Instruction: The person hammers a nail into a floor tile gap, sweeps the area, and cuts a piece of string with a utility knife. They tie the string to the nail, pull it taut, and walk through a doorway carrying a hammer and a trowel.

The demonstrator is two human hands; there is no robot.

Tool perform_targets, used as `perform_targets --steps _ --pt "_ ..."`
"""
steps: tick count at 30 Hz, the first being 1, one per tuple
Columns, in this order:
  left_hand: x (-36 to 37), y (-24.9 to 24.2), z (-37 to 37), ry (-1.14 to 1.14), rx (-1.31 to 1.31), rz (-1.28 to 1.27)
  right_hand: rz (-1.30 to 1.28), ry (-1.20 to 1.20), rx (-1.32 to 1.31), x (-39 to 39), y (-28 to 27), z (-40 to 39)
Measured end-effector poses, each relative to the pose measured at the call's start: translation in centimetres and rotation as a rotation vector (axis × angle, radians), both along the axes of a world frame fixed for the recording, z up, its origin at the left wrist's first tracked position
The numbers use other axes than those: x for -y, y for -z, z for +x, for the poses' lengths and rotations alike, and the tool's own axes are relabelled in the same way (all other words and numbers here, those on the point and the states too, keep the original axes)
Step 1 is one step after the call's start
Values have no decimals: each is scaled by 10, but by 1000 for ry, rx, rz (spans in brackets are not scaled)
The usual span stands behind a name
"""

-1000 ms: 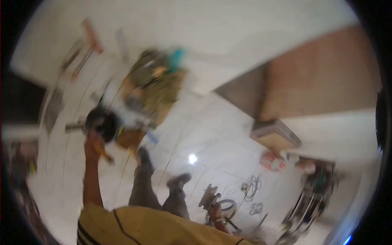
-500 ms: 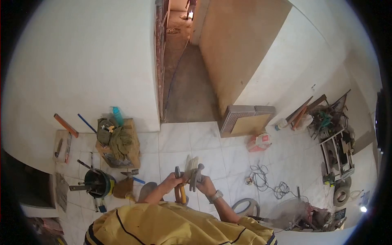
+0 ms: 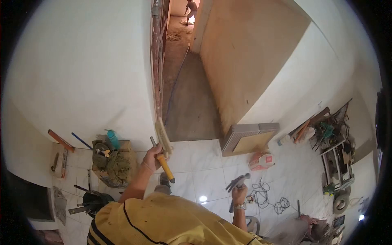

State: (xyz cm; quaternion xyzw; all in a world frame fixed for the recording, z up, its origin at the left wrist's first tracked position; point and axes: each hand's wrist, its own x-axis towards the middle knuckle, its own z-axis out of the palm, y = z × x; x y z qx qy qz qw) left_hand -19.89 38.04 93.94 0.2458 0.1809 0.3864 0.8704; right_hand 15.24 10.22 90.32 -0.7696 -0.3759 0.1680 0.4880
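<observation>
My left hand (image 3: 152, 160) is raised near the doorway's left edge, its fingers closed round a chisel-like tool (image 3: 165, 166) with a yellow handle and a dark end. Its thin metal part points up past my fingers. Pale wooden strips (image 3: 163, 136) stand upright beside that hand, apparently gripped along with the tool. Lower on the right, my right hand (image 3: 239, 194) is wrapped round a claw hammer (image 3: 240, 181), head up, with the handle end showing below my fist. A watch sits on the right wrist.
A cardboard box (image 3: 134, 163) with a bag and bottle stands left, near a dark bucket (image 3: 96, 200). Stacked tiles (image 3: 245, 136) lean by the doorway, near a red-white bag (image 3: 261, 160). Cable (image 3: 281, 205) lies on the floor. Another person (image 3: 191, 9) bends in the far room.
My hands have moved apart. The left carried the yellow-handled tool and wooden strips up and left toward the doorway; the right took the hammer to the right. The view shifted slightly.
</observation>
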Motion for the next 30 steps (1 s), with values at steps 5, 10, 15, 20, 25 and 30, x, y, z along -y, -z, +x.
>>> perform_targets --steps 5,10,15,20,25,30 --pt "-82 -55 30 198 -328 150 -31 213 -50 -47 7 65" --pt "-125 -62 113 432 -512 317 7 95 -440 -125 -70 36" --pt "-162 -55 216 732 -612 455 189 -165 -788 -239 -88 35" --pt "-223 -59 298 445 -363 305 106 -407 -743 -362 -110 94" --pt "-305 -102 318 297 -256 242 253 -304 -677 -449 -104 169" --pt "-399 -81 312 429 -848 814 409 -239 -702 -517 -96 247"
